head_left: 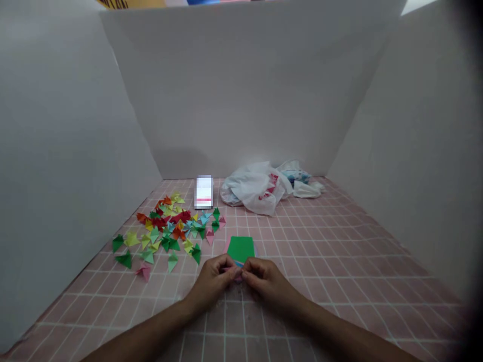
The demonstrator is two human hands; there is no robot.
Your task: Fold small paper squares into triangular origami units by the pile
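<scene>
Both hands meet at the front edge of a stack of coloured paper sheets [241, 249], green on top. My left hand [218, 275] is closed in a pinch on a small piece of folded pink paper [238, 279], most of it hidden behind the fingers. From the other side, my right hand [262, 279] pinches the same paper with thumb and forefinger, the tips nearly touching those of the left. A strip of blue shows just above the fingertips; whether it belongs to the stack I cannot tell.
Many small folded paper birds [166, 244] in red, orange, yellow, green, blue and pink lie spread at the left. A phone [204, 193] with a lit screen stands behind them. Crumpled white plastic bags [256, 188] lie at the back. White walls [241, 95] enclose the pink tiled surface [320, 251].
</scene>
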